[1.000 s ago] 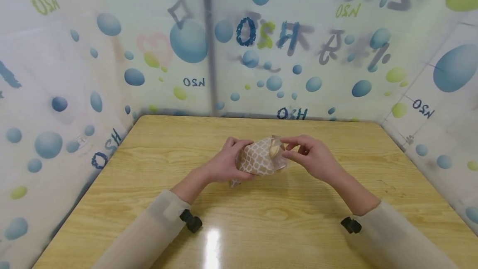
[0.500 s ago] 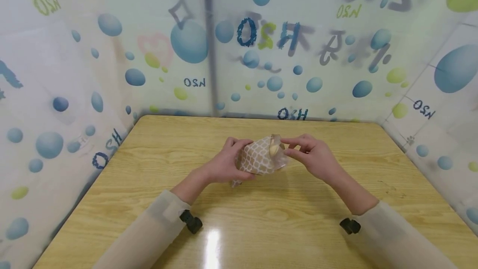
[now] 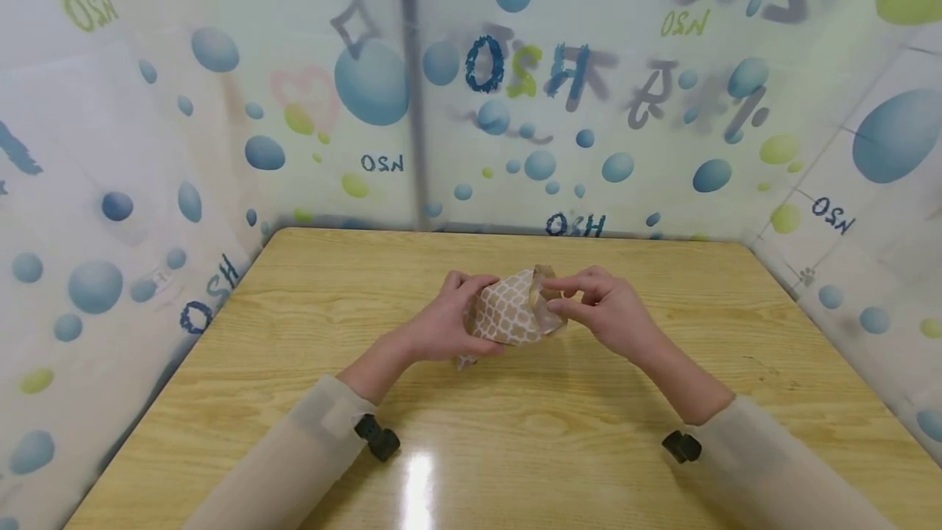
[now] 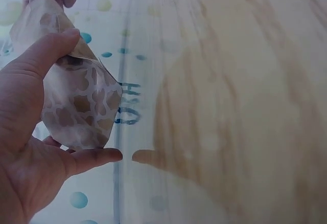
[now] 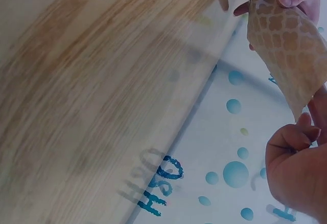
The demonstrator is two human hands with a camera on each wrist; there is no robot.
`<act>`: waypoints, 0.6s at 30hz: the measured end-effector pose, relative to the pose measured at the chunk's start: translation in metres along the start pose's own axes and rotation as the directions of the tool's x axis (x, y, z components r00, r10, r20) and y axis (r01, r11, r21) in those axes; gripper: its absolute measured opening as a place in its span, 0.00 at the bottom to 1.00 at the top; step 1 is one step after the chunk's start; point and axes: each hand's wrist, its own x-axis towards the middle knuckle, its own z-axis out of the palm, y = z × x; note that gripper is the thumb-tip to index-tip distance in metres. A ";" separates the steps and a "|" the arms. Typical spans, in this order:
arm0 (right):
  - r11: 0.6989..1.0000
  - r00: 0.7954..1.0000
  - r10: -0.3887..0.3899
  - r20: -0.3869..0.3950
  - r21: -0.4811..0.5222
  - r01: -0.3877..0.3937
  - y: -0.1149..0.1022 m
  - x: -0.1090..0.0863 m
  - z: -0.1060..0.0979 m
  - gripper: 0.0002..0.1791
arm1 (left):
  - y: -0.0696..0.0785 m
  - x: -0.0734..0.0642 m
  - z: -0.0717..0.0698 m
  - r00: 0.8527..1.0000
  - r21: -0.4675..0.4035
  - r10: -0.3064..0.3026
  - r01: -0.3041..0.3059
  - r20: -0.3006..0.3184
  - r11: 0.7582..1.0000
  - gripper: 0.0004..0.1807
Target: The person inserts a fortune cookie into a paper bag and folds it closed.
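A tan bag with a white lattice pattern (image 3: 506, 311) is held above the table, its mouth facing right in the head view. My left hand (image 3: 447, 324) grips its closed end, with the thumb lying across the near side. At the mouth, a bit of something pale yellow (image 3: 536, 293) shows, mostly covered by fingers. My right hand (image 3: 616, 309) has its thumb and forefinger at the mouth; whether they pinch anything is hidden. The bag (image 4: 76, 106) in the left wrist view hides what the right fingers touch. From the right wrist, the right hand's lower fingers (image 5: 288, 150) look curled.
Beneath both hands lies a wooden table (image 3: 515, 448) with a bright reflection near its front. Printed curtains (image 3: 625, 145) with blue and green dots surround its back and sides. Dark wrist devices (image 3: 378, 437) sit by both sleeves.
My right hand has moved slightly left, its thumb and forefinger going from the bag's edge into its mouth and covering much of the pale yellow thing. My left hand has stayed in place.
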 end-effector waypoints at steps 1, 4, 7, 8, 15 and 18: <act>1.000 1.000 -0.002 0.002 0.003 0.002 0.000 0.000 0.001 0.17 | 0.000 0.000 0.000 1.000 0.001 0.002 -0.002 -0.002 1.000 0.56; 1.000 1.000 -0.001 0.012 0.010 0.000 -0.001 0.001 0.002 0.15 | 0.000 0.000 0.001 1.000 0.003 0.007 -0.007 -0.005 1.000 0.56; 1.000 1.000 0.006 0.021 0.015 -0.006 -0.002 0.001 0.003 0.14 | 0.000 0.000 0.001 1.000 0.005 0.007 -0.007 -0.007 1.000 0.56; 1.000 1.000 0.008 0.024 0.013 -0.009 -0.002 0.001 0.004 0.14 | 0.001 0.000 0.001 1.000 0.006 0.006 -0.006 -0.007 1.000 0.56; 1.000 0.999 0.011 0.031 0.002 -0.011 -0.001 0.003 0.008 0.12 | 0.000 0.000 0.002 1.000 0.004 0.005 -0.005 -0.009 1.000 0.56; 1.000 0.999 0.011 0.037 0.008 -0.011 -0.001 0.003 0.010 0.12 | 0.000 0.001 0.002 1.000 0.007 0.004 -0.004 -0.008 1.000 0.57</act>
